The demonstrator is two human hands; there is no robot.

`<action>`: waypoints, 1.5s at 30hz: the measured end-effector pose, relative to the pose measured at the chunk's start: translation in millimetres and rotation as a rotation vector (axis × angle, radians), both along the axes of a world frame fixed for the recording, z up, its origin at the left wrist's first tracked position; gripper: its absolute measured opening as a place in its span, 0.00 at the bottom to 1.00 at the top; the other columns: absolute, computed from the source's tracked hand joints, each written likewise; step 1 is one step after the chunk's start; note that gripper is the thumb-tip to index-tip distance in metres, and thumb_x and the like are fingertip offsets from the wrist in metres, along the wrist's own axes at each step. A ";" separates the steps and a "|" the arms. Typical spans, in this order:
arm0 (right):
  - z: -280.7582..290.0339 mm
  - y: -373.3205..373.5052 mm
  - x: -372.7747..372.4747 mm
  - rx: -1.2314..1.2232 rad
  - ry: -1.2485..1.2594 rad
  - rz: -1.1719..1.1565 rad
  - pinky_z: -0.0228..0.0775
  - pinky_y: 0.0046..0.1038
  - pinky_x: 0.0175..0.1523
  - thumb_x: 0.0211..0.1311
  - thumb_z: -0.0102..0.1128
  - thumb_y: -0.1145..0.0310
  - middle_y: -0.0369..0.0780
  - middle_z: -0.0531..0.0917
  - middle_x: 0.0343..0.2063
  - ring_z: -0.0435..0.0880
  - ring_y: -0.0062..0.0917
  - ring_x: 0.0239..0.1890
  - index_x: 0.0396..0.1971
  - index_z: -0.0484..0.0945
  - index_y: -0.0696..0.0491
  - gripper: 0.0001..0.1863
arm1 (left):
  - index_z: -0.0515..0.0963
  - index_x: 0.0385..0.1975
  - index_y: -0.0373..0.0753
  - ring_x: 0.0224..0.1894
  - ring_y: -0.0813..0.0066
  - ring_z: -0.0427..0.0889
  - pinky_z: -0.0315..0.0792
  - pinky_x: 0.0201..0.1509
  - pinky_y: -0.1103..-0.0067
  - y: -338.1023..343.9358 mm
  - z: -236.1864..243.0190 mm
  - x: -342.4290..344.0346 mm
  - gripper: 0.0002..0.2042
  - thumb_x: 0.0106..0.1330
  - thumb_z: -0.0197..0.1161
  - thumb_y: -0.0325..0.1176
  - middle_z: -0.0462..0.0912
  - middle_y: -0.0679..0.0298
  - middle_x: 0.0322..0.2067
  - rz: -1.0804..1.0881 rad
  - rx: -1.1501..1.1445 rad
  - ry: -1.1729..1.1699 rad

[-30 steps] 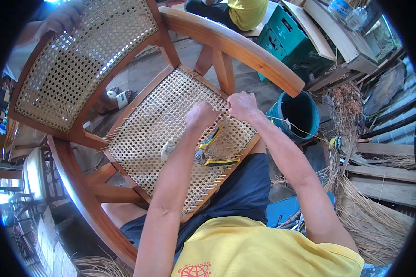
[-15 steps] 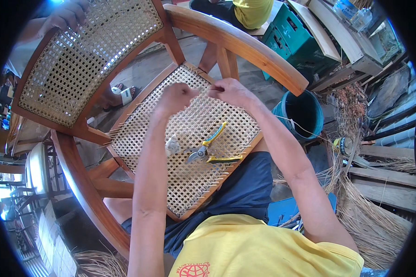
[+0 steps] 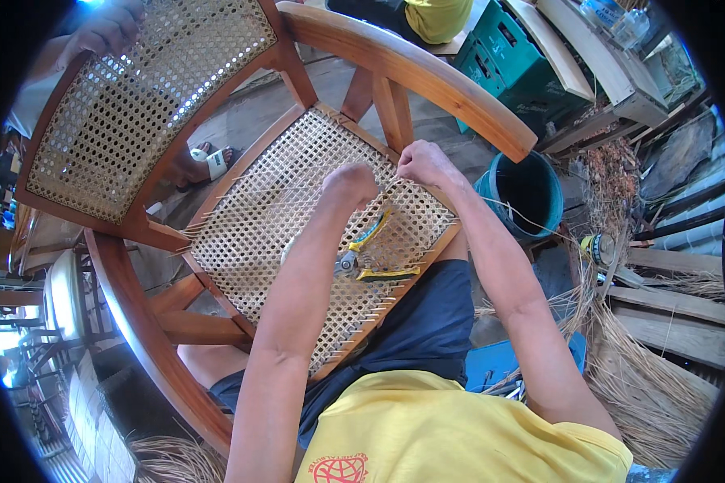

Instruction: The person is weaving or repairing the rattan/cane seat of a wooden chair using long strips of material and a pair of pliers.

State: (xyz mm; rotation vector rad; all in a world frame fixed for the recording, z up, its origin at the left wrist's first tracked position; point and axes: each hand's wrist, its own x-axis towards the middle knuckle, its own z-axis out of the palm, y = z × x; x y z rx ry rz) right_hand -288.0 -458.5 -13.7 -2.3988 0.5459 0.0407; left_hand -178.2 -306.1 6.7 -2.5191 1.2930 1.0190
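A wooden armchair's woven cane seat lies before me, with thin cane ends sticking up along its edges. Over its far right part, my left hand is closed, knuckles up; its fingertips are hidden. My right hand is closed in a pinch at the seat's right edge, on what looks like a thin pale cane strand leading toward the left hand. Pruning shears with yellow-and-blue handles rest on the seat, partly behind my left forearm. A small whitish lump is mostly covered by that forearm.
Another person's hand grips the cane backrest. The curved armrest arches beyond my hands. To the right stand a teal bucket, green crates and piled cane strips. A sandalled foot shows behind the chair.
Both hands have shifted right and slightly toward the seat's right edge, the left further nearer to me. My left forearm now covers part of the shears and most of the whitish lump.
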 end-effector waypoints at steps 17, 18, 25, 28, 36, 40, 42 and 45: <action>10.8 43.7 -5.4 -0.454 0.053 0.116 0.68 0.51 0.55 0.49 0.65 0.69 0.38 0.88 0.35 0.85 0.34 0.47 0.26 0.86 0.45 0.05 | 0.83 0.47 0.41 0.47 0.58 0.86 0.78 0.52 0.65 24.8 -9.6 -29.5 0.22 0.64 0.63 0.53 0.87 0.54 0.41 0.520 -0.262 -0.022; 10.8 43.4 -5.8 -0.418 0.128 0.076 0.66 0.55 0.56 0.49 0.64 0.70 0.38 0.88 0.36 0.84 0.35 0.48 0.26 0.86 0.44 0.04 | 0.83 0.47 0.41 0.47 0.58 0.86 0.78 0.52 0.65 30.4 -1.6 -28.9 0.22 0.64 0.63 0.53 0.87 0.54 0.41 0.520 -0.260 -0.019; 3.2 40.1 5.6 -0.235 0.129 0.173 0.72 0.42 0.53 0.53 0.63 0.69 0.38 0.88 0.35 0.85 0.37 0.42 0.30 0.86 0.47 0.05 | 0.84 0.30 0.38 0.30 0.65 0.86 0.77 0.36 0.67 145.7 38.9 50.5 0.23 0.61 0.66 0.56 0.86 0.56 0.27 0.618 -0.338 -0.239; 11.1 56.0 21.2 0.066 -0.206 0.263 0.75 0.36 0.49 0.56 0.64 0.65 0.40 0.88 0.35 0.86 0.35 0.40 0.36 0.86 0.49 0.09 | 0.83 0.24 0.37 0.22 0.71 0.82 0.73 0.30 0.72 137.5 59.9 42.7 0.22 0.60 0.68 0.55 0.83 0.60 0.19 0.587 -0.606 -0.005; 2.4 24.4 20.0 -0.034 0.073 0.050 0.77 0.39 0.49 0.54 0.62 0.58 0.42 0.88 0.35 0.87 0.37 0.41 0.34 0.89 0.46 0.13 | 0.84 0.34 0.34 0.44 0.54 0.85 0.76 0.50 0.63 61.4 14.5 8.4 0.17 0.66 0.58 0.44 0.85 0.47 0.38 0.310 -0.468 -0.088; 1.4 28.5 18.1 -0.089 0.157 -0.044 0.77 0.40 0.53 0.51 0.62 0.61 0.42 0.89 0.36 0.87 0.39 0.44 0.35 0.90 0.43 0.12 | 0.83 0.46 0.35 0.55 0.52 0.81 0.75 0.59 0.64 44.5 -11.7 2.4 0.16 0.66 0.56 0.38 0.82 0.47 0.51 0.316 -0.313 -0.068; 4.7 30.0 16.4 -0.094 0.148 -0.055 0.76 0.40 0.53 0.50 0.62 0.62 0.42 0.89 0.35 0.87 0.38 0.43 0.34 0.90 0.44 0.12 | 0.83 0.48 0.38 0.56 0.56 0.82 0.75 0.59 0.64 38.4 -12.1 0.6 0.16 0.64 0.56 0.36 0.82 0.51 0.53 0.287 -0.244 -0.111; 4.2 24.4 11.0 -0.105 0.136 -0.085 0.76 0.40 0.53 0.49 0.62 0.64 0.43 0.89 0.34 0.87 0.38 0.43 0.31 0.89 0.45 0.11 | 0.83 0.49 0.41 0.56 0.59 0.82 0.77 0.58 0.66 26.0 19.5 -9.4 0.16 0.62 0.59 0.35 0.83 0.55 0.53 0.269 -0.113 -0.102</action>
